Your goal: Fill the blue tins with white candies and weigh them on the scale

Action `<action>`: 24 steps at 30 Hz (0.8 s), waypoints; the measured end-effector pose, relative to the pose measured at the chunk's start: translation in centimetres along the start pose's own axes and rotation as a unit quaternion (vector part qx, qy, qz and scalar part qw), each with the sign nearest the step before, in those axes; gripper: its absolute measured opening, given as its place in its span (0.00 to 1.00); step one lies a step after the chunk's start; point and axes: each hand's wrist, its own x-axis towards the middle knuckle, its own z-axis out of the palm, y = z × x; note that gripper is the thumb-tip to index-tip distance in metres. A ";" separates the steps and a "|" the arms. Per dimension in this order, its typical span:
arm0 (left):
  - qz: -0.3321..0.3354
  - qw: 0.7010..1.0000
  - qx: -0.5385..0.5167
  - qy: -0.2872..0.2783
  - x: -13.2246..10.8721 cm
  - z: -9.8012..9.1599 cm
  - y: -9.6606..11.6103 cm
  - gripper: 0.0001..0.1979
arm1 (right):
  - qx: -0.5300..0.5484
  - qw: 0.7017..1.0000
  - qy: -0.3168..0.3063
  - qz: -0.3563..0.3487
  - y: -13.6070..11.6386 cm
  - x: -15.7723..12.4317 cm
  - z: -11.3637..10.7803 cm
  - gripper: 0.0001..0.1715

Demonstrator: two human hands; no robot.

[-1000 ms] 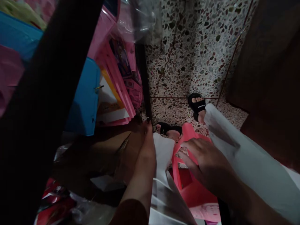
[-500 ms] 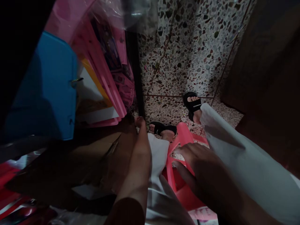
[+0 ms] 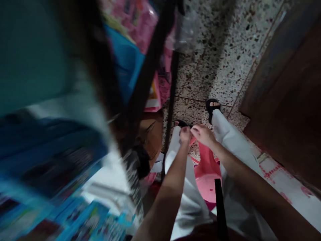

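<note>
One pink object (image 3: 207, 169) beneath both hands (image 3: 185, 134) (image 3: 204, 135)

At lower left, blue printed packages (image 3: 92, 217) blur, unreadable, and run off the edge. At centre, the bare right hand (image 3: 204, 134) hides part of the coral-pink openwork plastic piece (image 3: 207, 167); whether this hand or the bare left hand (image 3: 185, 134) pinches anything is too small to tell.
</note>
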 end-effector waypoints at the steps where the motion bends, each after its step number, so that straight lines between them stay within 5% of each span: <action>1: 0.001 1.000 -0.014 -0.008 -4.2 -0.9 0.9 0.05 | 0.000 1.000 0.012 -0.003 0.1 -0.5 0.1 0.14; 4: 0.033 0.996 -0.065 -0.044 -16.0 -5.1 3.2 0.02 | -0.013 0.999 0.037 -0.026 -1.7 -2.5 -0.9 0.15; 7: 0.112 0.988 -0.087 -0.061 -26.2 -11.2 4.2 0.04 | 0.021 0.994 0.038 -0.105 -6.2 -6.0 -3.7 0.17; 12: 0.161 0.961 -0.118 0.191 -36.8 -21.8 4.0 0.03 | 0.025 0.985 0.001 -0.173 -15.2 -12.4 -9.4 0.22; 15: 0.138 0.910 -0.153 0.360 -38.7 -27.4 3.0 0.04 | -0.034 0.975 -0.030 -0.216 -19.1 -14.3 -11.9 0.24; 18: 0.097 0.848 -0.196 0.482 -38.2 -32.5 1.4 0.07 | -0.080 0.964 -0.035 -0.252 -22.1 -15.1 -14.1 0.24; 21: 0.090 0.813 -0.199 0.539 -36.2 -36.7 -0.5 0.07 | -0.114 0.955 -0.014 -0.272 -24.8 -15.9 -15.7 0.24; 24: 0.110 0.815 -0.176 0.541 -33.9 -39.9 -2.3 0.04 | -0.138 0.952 0.015 -0.274 -27.0 -17.1 -16.5 0.25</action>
